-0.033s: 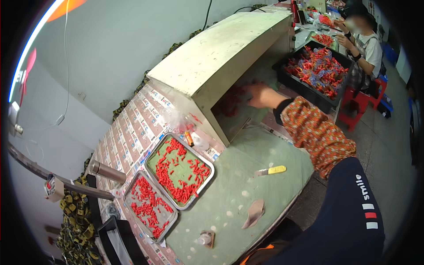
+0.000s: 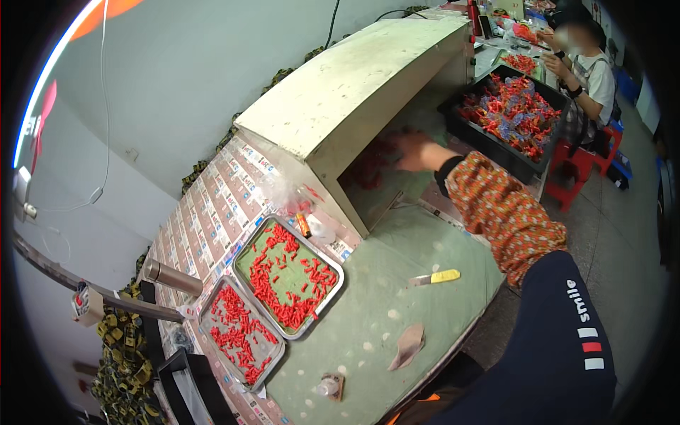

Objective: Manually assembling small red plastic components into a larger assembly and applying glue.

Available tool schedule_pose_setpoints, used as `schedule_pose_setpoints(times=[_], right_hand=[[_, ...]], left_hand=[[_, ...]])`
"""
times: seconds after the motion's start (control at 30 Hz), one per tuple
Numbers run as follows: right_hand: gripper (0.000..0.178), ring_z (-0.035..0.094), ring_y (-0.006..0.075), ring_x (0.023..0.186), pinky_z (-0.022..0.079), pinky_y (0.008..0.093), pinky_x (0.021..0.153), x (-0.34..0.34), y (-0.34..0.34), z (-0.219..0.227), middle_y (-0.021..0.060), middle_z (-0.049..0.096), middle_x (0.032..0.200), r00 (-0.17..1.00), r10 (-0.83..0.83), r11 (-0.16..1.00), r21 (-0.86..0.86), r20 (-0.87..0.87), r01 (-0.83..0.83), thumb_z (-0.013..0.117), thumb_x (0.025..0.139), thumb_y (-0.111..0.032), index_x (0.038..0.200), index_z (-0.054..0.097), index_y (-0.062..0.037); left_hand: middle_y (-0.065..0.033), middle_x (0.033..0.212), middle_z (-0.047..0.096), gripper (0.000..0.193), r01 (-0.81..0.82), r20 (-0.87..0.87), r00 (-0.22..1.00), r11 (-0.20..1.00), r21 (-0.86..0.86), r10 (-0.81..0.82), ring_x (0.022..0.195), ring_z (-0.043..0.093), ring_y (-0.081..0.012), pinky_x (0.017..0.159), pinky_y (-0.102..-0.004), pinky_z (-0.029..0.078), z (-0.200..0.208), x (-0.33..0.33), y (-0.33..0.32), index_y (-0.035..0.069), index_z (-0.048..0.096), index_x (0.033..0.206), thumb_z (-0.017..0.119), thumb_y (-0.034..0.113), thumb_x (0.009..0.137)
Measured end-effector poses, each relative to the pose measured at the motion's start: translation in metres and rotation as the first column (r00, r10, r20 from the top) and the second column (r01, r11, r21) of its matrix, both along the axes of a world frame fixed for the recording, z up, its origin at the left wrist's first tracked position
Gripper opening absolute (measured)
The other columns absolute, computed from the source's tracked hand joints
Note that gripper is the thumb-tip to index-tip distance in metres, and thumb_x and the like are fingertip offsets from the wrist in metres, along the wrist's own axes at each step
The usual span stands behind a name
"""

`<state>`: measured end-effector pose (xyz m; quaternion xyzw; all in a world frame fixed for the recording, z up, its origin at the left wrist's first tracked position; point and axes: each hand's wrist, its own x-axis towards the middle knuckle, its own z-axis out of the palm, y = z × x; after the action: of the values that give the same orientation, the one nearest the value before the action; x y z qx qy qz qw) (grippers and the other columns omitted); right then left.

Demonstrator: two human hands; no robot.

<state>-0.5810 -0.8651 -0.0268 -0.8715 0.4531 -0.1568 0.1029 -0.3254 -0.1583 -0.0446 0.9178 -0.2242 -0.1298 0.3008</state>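
My right hand reaches from the right into the open front of a cream metal hood. Its fingers are dim and smeared in the shade, so their grip cannot be made out. Close to the fingertips, inside the hood, lies a blurred heap of dark red pieces. A patterned orange sleeve cover and a black wristband cover that forearm. My left hand is out of view. Left of the hood, two metal trays, one with a green bottom and one grey, hold many small red pieces.
A black crate of red and bluish parts stands beyond my forearm. On the green table cover lie a yellow-handled knife, a cloth scrap and a small bottle. A steel flask lies near the trays. Another person sits far right.
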Motion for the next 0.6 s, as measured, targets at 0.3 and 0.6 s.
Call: schedule_pose_setpoints(times=[0.3,0.6], right_hand=[[0.113,0.042,0.0426,0.145,0.041,0.0580,0.114,0.069,-0.071,-0.045,0.0218,0.048,0.155,0.940,0.187,0.882,0.371,0.285,-0.289,0.087,0.062,-0.066,0.153,0.050,-0.0106],[0.090,0.048,0.0408,0.140,0.047,0.0561,0.106,0.106,0.011,-0.008,0.0210,0.049,0.152,0.988,0.146,0.983,0.119,-0.057,-0.138,0.086,0.075,-0.047,0.151,0.052,-0.0137]], left_hand=[[-0.0186,0.078,0.067,0.036,-0.015,0.233,0.972,0.998,0.067,-0.001,0.067,0.061,-0.0305,0.063,-0.0424,0.048,-0.016,-0.006,-0.005,-0.003,0.066,0.096,0.052,0.027,0.111],[-0.0223,0.078,0.065,0.039,-0.043,0.374,0.928,0.993,0.107,0.000,0.070,0.061,-0.0387,0.066,-0.0469,0.047,-0.019,-0.011,-0.017,-0.002,0.066,0.092,0.051,0.029,0.111]])
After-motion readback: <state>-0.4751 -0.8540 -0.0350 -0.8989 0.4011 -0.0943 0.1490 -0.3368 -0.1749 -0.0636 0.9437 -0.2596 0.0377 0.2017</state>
